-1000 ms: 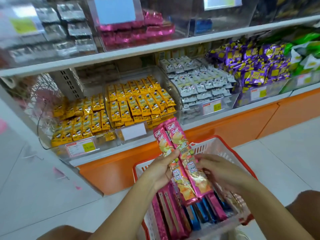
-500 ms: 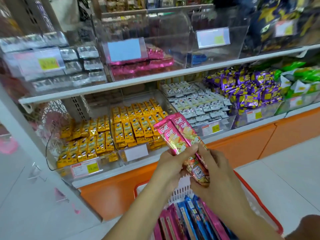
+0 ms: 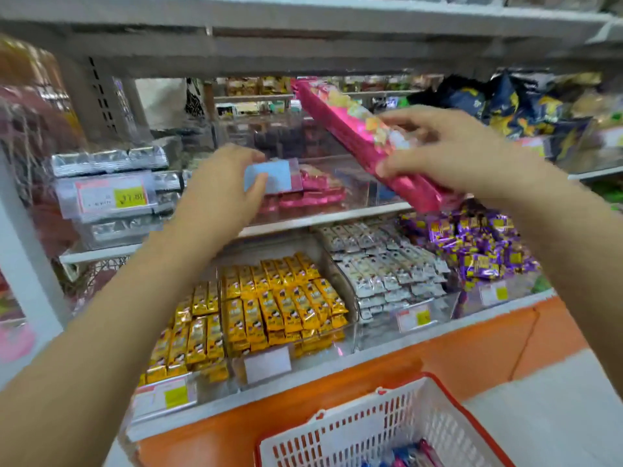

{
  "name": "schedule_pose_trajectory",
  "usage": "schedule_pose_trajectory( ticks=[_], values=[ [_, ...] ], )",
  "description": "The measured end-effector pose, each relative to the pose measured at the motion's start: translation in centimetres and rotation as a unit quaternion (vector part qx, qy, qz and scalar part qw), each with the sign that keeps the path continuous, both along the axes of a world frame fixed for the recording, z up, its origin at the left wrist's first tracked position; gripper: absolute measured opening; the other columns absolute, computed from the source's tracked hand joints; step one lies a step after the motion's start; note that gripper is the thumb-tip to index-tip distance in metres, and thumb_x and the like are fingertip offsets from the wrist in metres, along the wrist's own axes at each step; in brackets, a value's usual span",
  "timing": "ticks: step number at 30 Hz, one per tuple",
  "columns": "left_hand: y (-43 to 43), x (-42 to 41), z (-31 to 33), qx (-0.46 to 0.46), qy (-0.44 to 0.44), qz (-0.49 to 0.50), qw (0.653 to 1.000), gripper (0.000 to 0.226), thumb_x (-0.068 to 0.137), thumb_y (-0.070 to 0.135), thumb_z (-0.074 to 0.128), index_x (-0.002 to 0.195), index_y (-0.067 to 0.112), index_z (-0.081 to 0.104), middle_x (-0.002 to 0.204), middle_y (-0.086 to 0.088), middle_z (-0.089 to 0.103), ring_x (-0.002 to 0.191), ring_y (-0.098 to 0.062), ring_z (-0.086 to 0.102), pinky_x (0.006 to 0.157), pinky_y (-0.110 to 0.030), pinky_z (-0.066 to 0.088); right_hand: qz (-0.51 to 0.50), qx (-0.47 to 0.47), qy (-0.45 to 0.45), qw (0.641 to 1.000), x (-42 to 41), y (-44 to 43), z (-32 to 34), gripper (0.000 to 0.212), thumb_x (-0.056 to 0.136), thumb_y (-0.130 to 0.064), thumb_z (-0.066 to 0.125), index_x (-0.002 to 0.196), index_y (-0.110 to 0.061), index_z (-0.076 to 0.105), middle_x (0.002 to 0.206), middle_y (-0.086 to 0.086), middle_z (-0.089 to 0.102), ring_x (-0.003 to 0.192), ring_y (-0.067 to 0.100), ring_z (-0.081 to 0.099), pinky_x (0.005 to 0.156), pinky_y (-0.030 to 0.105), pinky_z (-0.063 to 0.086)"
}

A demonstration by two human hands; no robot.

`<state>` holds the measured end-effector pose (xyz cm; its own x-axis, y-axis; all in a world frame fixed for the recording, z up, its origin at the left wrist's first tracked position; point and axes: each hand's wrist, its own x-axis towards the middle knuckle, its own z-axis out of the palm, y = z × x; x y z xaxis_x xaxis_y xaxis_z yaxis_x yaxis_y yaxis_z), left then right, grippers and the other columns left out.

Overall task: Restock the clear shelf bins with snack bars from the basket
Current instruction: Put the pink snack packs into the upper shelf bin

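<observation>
The right hand (image 3: pixel 448 153) grasps the pink snack bars (image 3: pixel 337 121), tilted above the clear bin (image 3: pixel 369 185); the left hand (image 3: pixel 222 187) grips the bin's front wall at its blue label (image 3: pixel 274 175).

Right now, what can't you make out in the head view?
Head view only.
Count of pink bars: blurred, right hand covers them.
Grip of left hand on bin: motion blur.
Contents of basket: cut off by bottom edge.
Digits on price tag: blurred.
</observation>
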<state>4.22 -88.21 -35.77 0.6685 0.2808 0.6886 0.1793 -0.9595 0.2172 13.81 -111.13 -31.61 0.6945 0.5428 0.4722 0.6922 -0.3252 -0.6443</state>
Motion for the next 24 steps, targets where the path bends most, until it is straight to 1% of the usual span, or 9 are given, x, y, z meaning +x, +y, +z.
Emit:
schedule_pose_trajectory(
  ticks=[3, 6, 8, 12, 18, 19, 21, 22, 24],
  values=[
    [2.4, 1.3, 0.9, 0.038, 0.063, 0.03, 0.997, 0.039, 0.094, 0.017, 0.05, 0.131, 0.007, 0.054, 0.129, -0.016, 0.054, 0.117, -0.033, 0.051, 0.097, -0.038, 0.038, -0.031, -0.066, 0.039, 0.997, 3.2, 4.3, 4.3, 0.036, 0.076, -0.03, 0.073, 0.111, -0.028, 0.066, 0.091, -0.002, 0.066, 0.063, 0.013, 0.06, 0.059, 0.023, 0.049],
    [3.4, 1.9, 0.6, 0.065, 0.112, 0.027, 0.991, 0.044, 0.092, 0.019, 0.052, 0.134, 0.008, 0.05, 0.132, -0.016, 0.054, 0.115, -0.035, 0.052, 0.097, -0.042, 0.042, -0.047, -0.144, 0.052, 0.987, 6.1, 9.1, 6.4, 0.022, 0.08, -0.032, 0.069, 0.09, -0.014, 0.064, 0.08, 0.006, 0.061, 0.054, 0.016, 0.055, 0.049, 0.02, 0.045],
    [3.7, 2.0, 0.5, 0.066, 0.12, 0.025, 0.99, 0.047, 0.092, 0.021, 0.053, 0.137, 0.01, 0.047, 0.135, -0.014, 0.052, 0.117, -0.033, 0.051, 0.099, -0.043, 0.04, -0.046, -0.182, 0.075, 0.979, 7.3, 12.1, 6.6, 0.018, 0.082, -0.029, 0.068, 0.078, -0.015, 0.057, 0.078, 0.008, 0.058, 0.059, 0.02, 0.053, 0.055, 0.025, 0.044],
    [4.0, 1.8, 0.3, 0.074, 0.127, 0.013, 0.989, 0.051, 0.093, 0.023, 0.051, 0.142, 0.012, 0.041, 0.142, -0.009, 0.046, 0.122, -0.028, 0.049, 0.101, -0.04, 0.039, -0.041, -0.272, 0.088, 0.957, 9.0, 15.9, 5.6, 0.02, 0.088, -0.023, 0.062, 0.072, -0.014, 0.055, 0.072, 0.007, 0.053, 0.059, 0.019, 0.047, 0.058, 0.027, 0.041],
    [4.0, 1.8, 0.2, 0.083, 0.129, 0.01, 0.988, 0.054, 0.096, 0.027, 0.048, 0.146, 0.014, 0.033, 0.148, -0.004, 0.038, 0.123, -0.026, 0.048, 0.098, -0.032, 0.038, -0.032, -0.308, 0.109, 0.945, 10.4, 18.1, 4.2, 0.013, 0.094, -0.018, 0.053, 0.089, -0.006, 0.057, 0.076, 0.008, 0.055, 0.064, 0.018, 0.051, 0.063, 0.03, 0.043],
    [4.0, 1.8, 0.2, 0.082, 0.125, 0.01, 0.989, 0.054, 0.096, 0.028, 0.047, 0.147, 0.015, 0.033, 0.148, -0.003, 0.038, 0.122, -0.025, 0.048, 0.096, -0.032, 0.038, -0.029, -0.325, 0.11, 0.939, 10.5, 18.4, 3.9, 0.013, 0.095, -0.016, 0.052, 0.098, -0.004, 0.057, 0.083, 0.01, 0.058, 0.07, 0.021, 0.054, 0.067, 0.032, 0.044],
    [4.0, 1.7, 0.0, 0.082, 0.116, 0.006, 0.99, 0.054, 0.096, 0.028, 0.046, 0.147, 0.015, 0.033, 0.148, -0.002, 0.037, 0.122, -0.023, 0.048, 0.096, -0.03, 0.039, -0.036, -0.362, 0.095, 0.927, 10.3, 18.8, 3.3, 0.025, 0.095, -0.012, 0.051, 0.119, -0.003, 0.054, 0.116, 0.017, 0.054, 0.1, 0.029, 0.054, 0.082, 0.035, 0.043],
    [4.0, 1.7, 0.0, 0.082, 0.111, 0.002, 0.99, 0.054, 0.096, 0.028, 0.046, 0.147, 0.015, 0.033, 0.148, -0.001, 0.037, 0.123, -0.022, 0.048, 0.096, -0.03, 0.039, -0.044, -0.375, 0.083, 0.922, 10.2, 18.9, 3.1, 0.028, 0.095, -0.011, 0.051, 0.121, -0.003, 0.054, 0.123, 0.019, 0.048, 0.107, 0.031, 0.05, 0.085, 0.036, 0.041],
    [4.0, 1.7, -0.1, 0.08, 0.101, -0.002, 0.992, 0.053, 0.097, 0.028, 0.046, 0.147, 0.015, 0.033, 0.148, 0.0, 0.037, 0.123, -0.021, 0.048, 0.096, -0.029, 0.039, -0.047, -0.382, 0.077, 0.92, 10.1, 18.8, 3.0, 0.031, 0.097, -0.014, 0.05, 0.126, -0.004, 0.052, 0.121, 0.015, 0.049, 0.11, 0.03, 0.049, 0.087, 0.04, 0.041]
  ],
)
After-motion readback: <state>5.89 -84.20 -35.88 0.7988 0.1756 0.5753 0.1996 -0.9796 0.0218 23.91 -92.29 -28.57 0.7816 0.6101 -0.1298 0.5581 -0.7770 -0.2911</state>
